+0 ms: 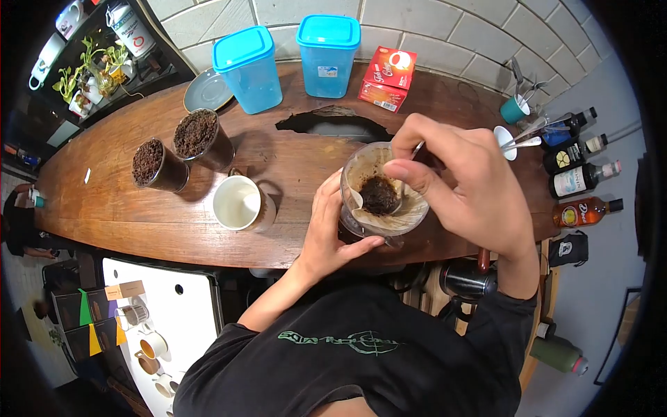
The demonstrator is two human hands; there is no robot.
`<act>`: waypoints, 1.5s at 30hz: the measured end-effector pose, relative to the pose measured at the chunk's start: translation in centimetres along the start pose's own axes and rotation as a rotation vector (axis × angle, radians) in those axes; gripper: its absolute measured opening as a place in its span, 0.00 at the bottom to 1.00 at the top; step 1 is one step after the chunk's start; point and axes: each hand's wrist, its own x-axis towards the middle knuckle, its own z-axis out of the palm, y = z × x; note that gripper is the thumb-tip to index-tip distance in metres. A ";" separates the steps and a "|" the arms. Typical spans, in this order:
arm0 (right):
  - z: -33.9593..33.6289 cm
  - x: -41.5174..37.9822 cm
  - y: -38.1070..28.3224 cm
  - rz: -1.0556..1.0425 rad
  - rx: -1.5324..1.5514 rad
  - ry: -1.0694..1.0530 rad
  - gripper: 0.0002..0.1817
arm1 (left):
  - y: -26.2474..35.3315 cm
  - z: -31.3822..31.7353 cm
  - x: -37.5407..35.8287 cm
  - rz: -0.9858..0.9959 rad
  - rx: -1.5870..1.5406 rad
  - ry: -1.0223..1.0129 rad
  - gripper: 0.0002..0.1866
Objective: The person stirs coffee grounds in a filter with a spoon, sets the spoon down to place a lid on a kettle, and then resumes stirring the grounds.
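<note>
My left hand [330, 229] is wrapped around the side of a clear coffee dripper [349, 201], its thumb along the near rim. A stained paper filter [410, 217] lines the dripper, with wet dark coffee grounds [379, 195] at the bottom. Above the dripper's right side, my right hand [462, 184] is closed in a pinch on a thin metal spoon [417, 148], mostly hidden by my fingers. To the left stands a white-lined mug [236, 203]. Two glasses, one nearer [161, 167] and one farther [205, 141], are heaped with dark grounds.
Two blue-lidded containers [251, 80] [328, 59], a grey plate [208, 92] and a red box [389, 78] stand along the wall. A jagged hole [333, 125] opens in the wooden counter [125, 215]. Bottles [583, 179] and a utensil cup [514, 110] are at right. Another person [24, 226] is far left.
</note>
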 end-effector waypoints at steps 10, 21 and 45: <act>-1.1 -0.3 -0.8 0.008 -0.054 0.076 0.11 | -0.2 0.2 -0.2 -0.021 -0.016 -0.003 0.48; 0.1 -0.4 -0.6 -0.067 -0.046 0.113 0.09 | -0.4 0.2 -0.5 -0.049 -0.025 -0.033 0.49; 0.3 -2.9 -1.3 -0.072 0.031 0.054 0.22 | -0.3 -0.2 -0.1 0.039 0.070 -0.047 0.48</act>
